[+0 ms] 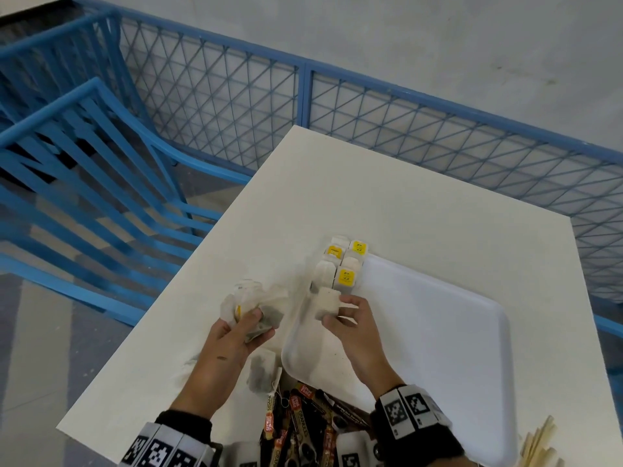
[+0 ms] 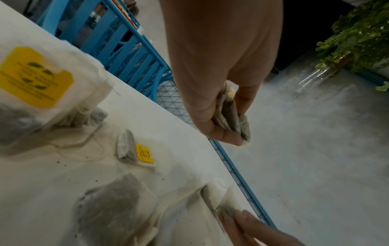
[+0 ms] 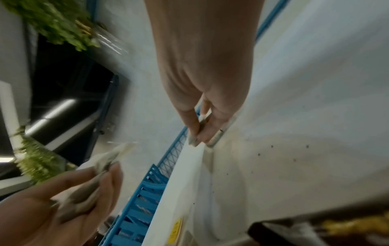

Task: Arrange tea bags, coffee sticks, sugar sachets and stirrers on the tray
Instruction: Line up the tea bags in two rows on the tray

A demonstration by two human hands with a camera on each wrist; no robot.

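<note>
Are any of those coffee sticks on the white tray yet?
No. In the head view the coffee sticks lie in a heap on the table, just off the near edge of the tray.

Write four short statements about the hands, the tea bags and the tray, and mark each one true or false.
1. The left hand grips a bunch of tea bags. True.
2. The right hand is empty. False: it pinches one tea bag.
3. The coffee sticks lie on the white tray. False: they lie on the table, at the tray's near edge.
4. A row of tea bags stands at the tray's far left corner. True.
</note>
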